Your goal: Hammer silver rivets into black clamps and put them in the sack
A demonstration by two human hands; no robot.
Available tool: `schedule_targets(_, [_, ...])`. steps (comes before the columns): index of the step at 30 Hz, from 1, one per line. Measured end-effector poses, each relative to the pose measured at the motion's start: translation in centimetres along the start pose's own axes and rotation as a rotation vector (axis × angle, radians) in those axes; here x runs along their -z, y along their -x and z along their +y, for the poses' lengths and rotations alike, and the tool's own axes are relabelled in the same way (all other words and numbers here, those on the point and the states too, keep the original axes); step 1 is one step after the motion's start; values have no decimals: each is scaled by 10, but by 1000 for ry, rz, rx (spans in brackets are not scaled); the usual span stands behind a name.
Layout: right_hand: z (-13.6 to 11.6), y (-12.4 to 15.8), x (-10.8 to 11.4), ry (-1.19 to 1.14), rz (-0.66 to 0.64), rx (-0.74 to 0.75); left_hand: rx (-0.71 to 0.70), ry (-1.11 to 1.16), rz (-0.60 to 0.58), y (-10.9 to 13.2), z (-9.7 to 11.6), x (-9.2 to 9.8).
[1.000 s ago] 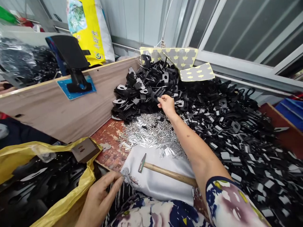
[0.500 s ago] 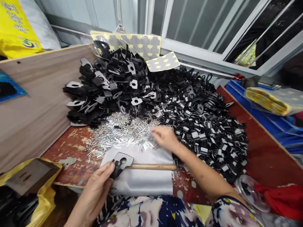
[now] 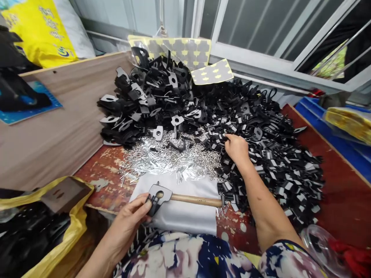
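My left hand (image 3: 130,216) is closed on a flat black plastic piece (image 3: 162,192) with a round hole and a pale grey face, held above a smooth grey sheet (image 3: 185,222). Behind that piece, a wooden-handled hammer (image 3: 197,199) lies across the sheet. My right hand (image 3: 238,148) reaches into the left edge of a heap of small black clips (image 3: 272,154), fingers pinched together; what lies between its fingertips is too small to make out. Just left of it spreads a pile of thin silver pins (image 3: 174,160).
Larger black plastic pieces (image 3: 150,88) are heaped at the back left, beside a wooden board (image 3: 78,100). Grey-and-yellow sticker sheets (image 3: 213,72) lean behind. A yellow-edged bag (image 3: 78,231) stands at lower left, a clear plastic tub (image 3: 319,243) at lower right.
My right hand has moved from the silver pins rightward and away from me to the small black clips. The left hand still holds its plastic piece; the view has shifted slightly left.
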State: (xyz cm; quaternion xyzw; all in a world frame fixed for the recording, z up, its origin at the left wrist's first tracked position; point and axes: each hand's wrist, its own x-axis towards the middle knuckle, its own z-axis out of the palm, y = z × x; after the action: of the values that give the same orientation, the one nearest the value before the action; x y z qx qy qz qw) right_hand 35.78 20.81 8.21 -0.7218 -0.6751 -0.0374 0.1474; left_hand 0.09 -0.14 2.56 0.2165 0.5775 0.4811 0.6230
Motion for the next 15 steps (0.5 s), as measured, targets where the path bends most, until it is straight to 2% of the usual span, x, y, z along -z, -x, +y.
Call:
schedule_targets(2, [-17,32,-1,-172,18,102,-10,-19,-70,1,4,-7])
schedule_targets(5, [-60,90,-9,-675,-17,355,9,-34,-184,0,11,-26])
schedule_targets(8, [-100,136,-17,-892,-52,509,-33,8,-293,-2,16,-46])
schedule_targets(11, [-121,158,-19,-934,-49,522,-86,50,-359,-3,17,-57])
schedule_targets(15, [-127,166,-20,-982,-9,523,-106,82,-353,-3,13,-57])
